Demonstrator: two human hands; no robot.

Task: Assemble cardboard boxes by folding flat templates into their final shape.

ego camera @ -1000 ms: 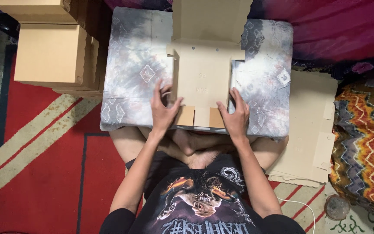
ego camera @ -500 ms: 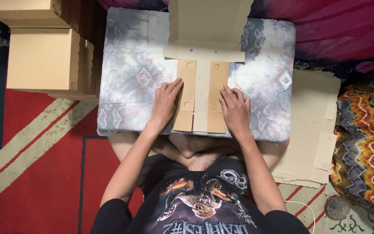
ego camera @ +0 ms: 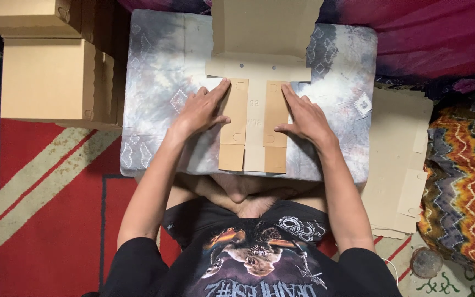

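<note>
A flat brown cardboard box blank point(ego camera: 255, 71) lies on a grey patterned cloth-covered board point(ego camera: 155, 88) resting over my lap. Two narrow side flaps are folded inward along the blank's lower strip. My left hand point(ego camera: 202, 110) lies flat, fingers spread, pressing the left flap point(ego camera: 233, 118). Pressing the right flap point(ego camera: 275, 118) in the same way is my right hand point(ego camera: 303, 116). Neither hand grips anything.
Two assembled cardboard boxes point(ego camera: 50, 77) are stacked at the left on the red striped rug point(ego camera: 45, 220). A pile of flat cardboard blanks point(ego camera: 399, 165) lies at the right, beside a zigzag-patterned cloth point(ego camera: 463, 181). A magenta fabric point(ego camera: 430, 33) runs along the top.
The two side flaps were folded inward over the centre strip. Both hands moved up from the blank's lower edge and now press flat on the flaps.
</note>
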